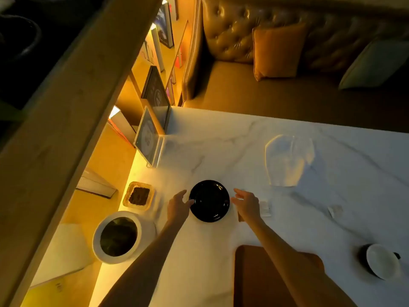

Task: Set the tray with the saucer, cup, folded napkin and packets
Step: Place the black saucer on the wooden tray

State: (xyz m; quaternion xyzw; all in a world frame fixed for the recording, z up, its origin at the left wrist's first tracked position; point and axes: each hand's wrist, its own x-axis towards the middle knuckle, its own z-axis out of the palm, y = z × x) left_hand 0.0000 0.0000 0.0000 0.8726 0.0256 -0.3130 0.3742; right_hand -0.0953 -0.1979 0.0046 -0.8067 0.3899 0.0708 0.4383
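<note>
We are reaching both arms out over the marble table (221, 151), and the black saucer (209, 200) is lying directly between our hands, a little farther from us than the palms. It is round, so no long axis is steering the approach; what matters is the flanking. Our left hand (178, 207) is sitting at the saucer's left rim, fingers spread and seemingly touching the edge. Our right hand (246, 203) is hovering just beside the right rim, open and holding nothing, slightly apart from it. The left is nearer. The wooden tray (254, 275) is waiting near us, under our right forearm, so we judge the saucer needs carrying nearward and right. The cup (381, 261) is resting well apart at the near right; the napkin (287, 160) is lying farther off.
</note>
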